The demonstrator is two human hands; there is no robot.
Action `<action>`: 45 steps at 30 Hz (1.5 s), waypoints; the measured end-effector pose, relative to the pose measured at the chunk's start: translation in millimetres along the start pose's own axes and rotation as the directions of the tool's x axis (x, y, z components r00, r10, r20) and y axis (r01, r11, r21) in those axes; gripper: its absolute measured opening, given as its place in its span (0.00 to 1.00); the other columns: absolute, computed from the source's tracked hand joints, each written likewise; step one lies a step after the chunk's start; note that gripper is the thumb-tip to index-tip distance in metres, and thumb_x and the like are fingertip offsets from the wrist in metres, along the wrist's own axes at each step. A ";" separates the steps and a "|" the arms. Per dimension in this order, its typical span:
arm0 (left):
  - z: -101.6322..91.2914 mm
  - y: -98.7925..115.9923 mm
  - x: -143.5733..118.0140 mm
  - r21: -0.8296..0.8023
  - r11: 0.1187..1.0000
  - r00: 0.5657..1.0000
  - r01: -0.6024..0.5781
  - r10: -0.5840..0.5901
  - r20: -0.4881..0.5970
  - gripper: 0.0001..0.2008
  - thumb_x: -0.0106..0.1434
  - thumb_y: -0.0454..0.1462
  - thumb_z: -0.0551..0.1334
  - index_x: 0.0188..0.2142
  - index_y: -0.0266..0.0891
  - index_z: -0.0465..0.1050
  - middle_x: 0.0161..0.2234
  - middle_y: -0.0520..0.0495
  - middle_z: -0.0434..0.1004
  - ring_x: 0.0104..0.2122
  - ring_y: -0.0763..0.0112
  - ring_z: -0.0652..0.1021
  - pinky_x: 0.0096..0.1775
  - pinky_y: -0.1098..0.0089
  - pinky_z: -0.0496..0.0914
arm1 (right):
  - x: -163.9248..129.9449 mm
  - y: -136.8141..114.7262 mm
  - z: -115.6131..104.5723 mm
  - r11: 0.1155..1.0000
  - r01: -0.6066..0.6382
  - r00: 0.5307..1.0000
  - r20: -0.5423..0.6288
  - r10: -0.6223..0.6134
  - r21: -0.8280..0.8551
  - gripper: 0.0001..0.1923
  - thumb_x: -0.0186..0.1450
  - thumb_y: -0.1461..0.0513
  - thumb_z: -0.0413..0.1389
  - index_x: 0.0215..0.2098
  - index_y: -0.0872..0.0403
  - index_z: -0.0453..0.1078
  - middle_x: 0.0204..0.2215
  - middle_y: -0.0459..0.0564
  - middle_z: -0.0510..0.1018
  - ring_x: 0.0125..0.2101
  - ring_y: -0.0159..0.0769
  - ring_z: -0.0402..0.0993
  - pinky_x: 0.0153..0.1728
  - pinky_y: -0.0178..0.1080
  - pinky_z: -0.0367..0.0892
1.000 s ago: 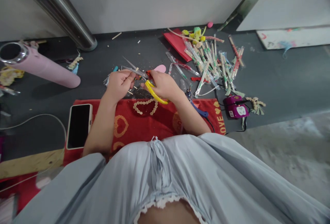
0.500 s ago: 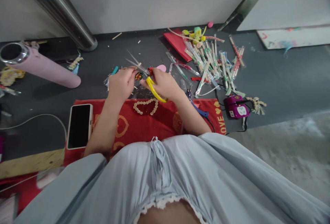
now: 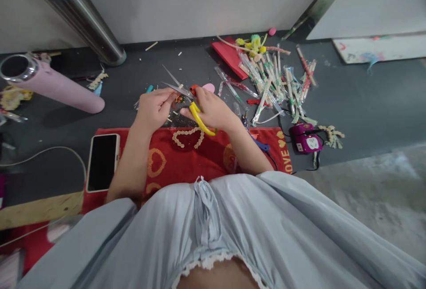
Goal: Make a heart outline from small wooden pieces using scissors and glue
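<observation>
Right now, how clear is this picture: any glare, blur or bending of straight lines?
Head view: soft, even light with faint shadows; the shiny steel pipe carries a bright streak of glare; it and the wall edge lean, bent by the wide lens; the lower right floor looks smeared. The right hand holding the yellow-handled scissors and the left hand are fairly sharp, though the small piece between them is too small to make out.

home craft corner, worked from the floor. dark floor mat (image 3: 349, 98) against a plain white wall (image 3: 199, 0); red towel (image 3: 186, 156) spread at 6 o'clock, phone (image 3: 101, 161) on it. heap of wrapped sticks (image 3: 276, 80) at 1 o'clock, pink roll (image 3: 56, 87) at 10 o'clock.
</observation>
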State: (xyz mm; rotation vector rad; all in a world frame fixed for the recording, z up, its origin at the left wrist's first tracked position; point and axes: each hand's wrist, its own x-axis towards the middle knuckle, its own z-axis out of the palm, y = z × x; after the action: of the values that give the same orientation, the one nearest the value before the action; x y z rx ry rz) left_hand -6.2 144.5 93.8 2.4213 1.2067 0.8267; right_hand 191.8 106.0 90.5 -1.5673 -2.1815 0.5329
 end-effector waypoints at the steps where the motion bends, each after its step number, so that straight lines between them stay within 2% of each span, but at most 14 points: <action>1: -0.4 0.5 -0.2 0.000 1.000 1.000 0.007 -0.007 -0.005 0.20 0.72 0.45 0.48 0.34 0.43 0.77 0.35 0.46 0.82 0.39 0.63 0.81 0.45 0.65 0.73 | 0.5 -1.0 0.3 1.000 -0.006 1.000 -0.004 0.006 -0.005 0.42 0.66 0.32 0.38 0.53 0.59 0.62 0.47 0.64 0.75 0.48 0.49 0.72 0.51 0.47 0.65; 7: -3.3 3.9 0.3 -0.010 1.000 0.999 0.019 -0.019 -0.034 0.22 0.72 0.45 0.49 0.24 0.43 0.69 0.32 0.46 0.81 0.36 0.66 0.81 0.42 0.67 0.73 | 3.3 -6.2 2.4 0.998 -0.064 0.998 -0.011 0.064 -0.024 0.38 0.69 0.35 0.38 0.52 0.59 0.63 0.46 0.62 0.76 0.45 0.46 0.73 0.46 0.44 0.65; 12: -4.4 3.8 1.2 0.035 0.999 1.000 0.015 -0.014 -0.015 0.21 0.72 0.45 0.49 0.24 0.43 0.66 0.30 0.47 0.80 0.34 0.66 0.80 0.41 0.67 0.72 | 4.2 -8.3 4.1 0.993 -0.116 0.993 -0.016 0.116 -0.036 0.38 0.69 0.35 0.39 0.52 0.60 0.64 0.44 0.62 0.78 0.41 0.46 0.74 0.41 0.42 0.64; 15: -3.7 2.7 1.0 0.053 0.999 1.000 0.003 -0.002 -0.024 0.20 0.72 0.44 0.49 0.26 0.43 0.69 0.31 0.46 0.81 0.36 0.66 0.81 0.42 0.68 0.71 | 4.5 -9.4 3.9 0.991 -0.129 0.992 -0.002 0.129 -0.047 0.38 0.69 0.36 0.39 0.50 0.59 0.66 0.43 0.61 0.79 0.40 0.45 0.74 0.39 0.41 0.62; 21: 1.8 -3.0 0.1 0.116 0.993 0.998 -0.016 0.022 -0.055 0.18 0.72 0.44 0.50 0.37 0.42 0.76 0.35 0.45 0.83 0.39 0.65 0.81 0.44 0.68 0.72 | 5.0 -6.8 1.8 0.993 -0.111 0.993 0.035 0.113 -0.050 0.38 0.68 0.35 0.39 0.49 0.59 0.67 0.43 0.60 0.79 0.39 0.44 0.75 0.37 0.40 0.60; 26: 6.1 -10.3 -1.0 0.113 0.993 0.996 -0.033 0.042 -0.079 0.19 0.73 0.45 0.50 0.38 0.43 0.78 0.37 0.44 0.84 0.40 0.63 0.82 0.44 0.66 0.73 | 5.2 -0.8 0.1 0.997 -0.050 0.998 0.040 0.052 -0.061 0.39 0.68 0.35 0.37 0.48 0.59 0.67 0.42 0.60 0.80 0.39 0.44 0.75 0.37 0.40 0.60; 30: 9.3 -15.3 -1.2 0.094 0.994 0.997 -0.053 0.058 -0.058 0.20 0.73 0.46 0.49 0.40 0.42 0.78 0.39 0.43 0.84 0.42 0.62 0.82 0.45 0.64 0.74 | 5.3 2.9 -3.0 0.997 -0.017 0.997 0.073 0.023 -0.073 0.41 0.68 0.34 0.36 0.51 0.61 0.66 0.45 0.63 0.79 0.43 0.46 0.75 0.40 0.41 0.62; 35: 14.0 -18.9 -0.9 0.106 0.993 0.996 -0.058 0.065 -0.062 0.22 0.73 0.46 0.48 0.39 0.41 0.79 0.41 0.44 0.84 0.42 0.63 0.82 0.45 0.65 0.74 | 6.0 10.2 -3.8 0.998 0.011 0.995 0.099 -0.005 -0.059 0.42 0.68 0.34 0.36 0.52 0.61 0.65 0.47 0.63 0.78 0.45 0.47 0.74 0.44 0.41 0.62; 40: 15.2 -22.3 -1.1 0.088 0.993 0.996 -0.077 0.081 -0.047 0.23 0.73 0.46 0.48 0.39 0.41 0.79 0.42 0.44 0.84 0.43 0.64 0.82 0.46 0.66 0.74 | 6.3 14.5 -2.4 0.999 0.029 0.995 0.093 -0.025 -0.039 0.40 0.68 0.34 0.38 0.51 0.59 0.65 0.45 0.62 0.78 0.44 0.45 0.74 0.43 0.41 0.62; 45: 12.5 -19.8 -1.6 0.057 0.996 0.997 -0.067 0.069 -0.032 0.22 0.73 0.48 0.48 0.40 0.41 0.77 0.39 0.44 0.83 0.41 0.64 0.81 0.45 0.66 0.72 | 5.9 5.2 -5.5 1.000 0.019 0.995 0.100 -0.019 0.004 0.33 0.70 0.37 0.38 0.43 0.56 0.66 0.38 0.56 0.79 0.36 0.39 0.73 0.36 0.38 0.59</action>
State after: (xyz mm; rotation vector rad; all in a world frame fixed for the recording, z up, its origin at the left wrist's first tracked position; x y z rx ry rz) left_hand -11.6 154.8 73.4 2.5158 1.1805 0.8682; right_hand 197.1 113.6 93.0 -1.5478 -2.2653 0.6214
